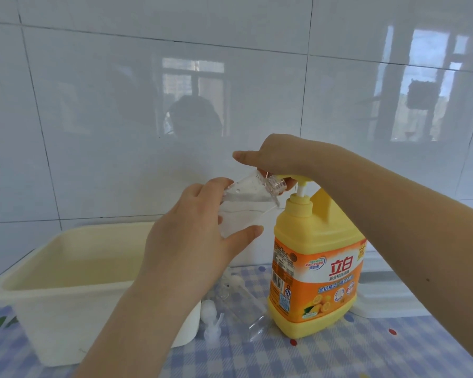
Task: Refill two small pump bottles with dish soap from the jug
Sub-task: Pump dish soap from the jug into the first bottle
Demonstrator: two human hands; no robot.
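1. Nearest the camera, the left hand (200,241) reaches up from the bottom edge; its grip is curled round the body of a clear small bottle (246,205), held tilted with its open threaded neck up against the jug's spout.
2. The right hand (273,159) rests on top of the yellow pump head (292,179), thumb stretched flat, the other fingers curling down behind the bottle's neck (whether they press the pump or only steady it, I cannot tell).
3. The yellow jug (316,271) stands upright on the checked counter (339,353), just right of a cream tub (66,290).
4. Handling, as I judge it: the bottle is light, stiff plastic, likely slick with soap, so a wrap round its body suits it. The jug looks heavy and stable enough to pump without holding.
5. A second clear bottle (243,309) lies on its side on the counter beside the jug, with a white pump top (212,320) just beside it.
6. The spout tip and any stream of soap are hidden behind the neck and fingers; the liquid level is hard to read through the clear plastic.
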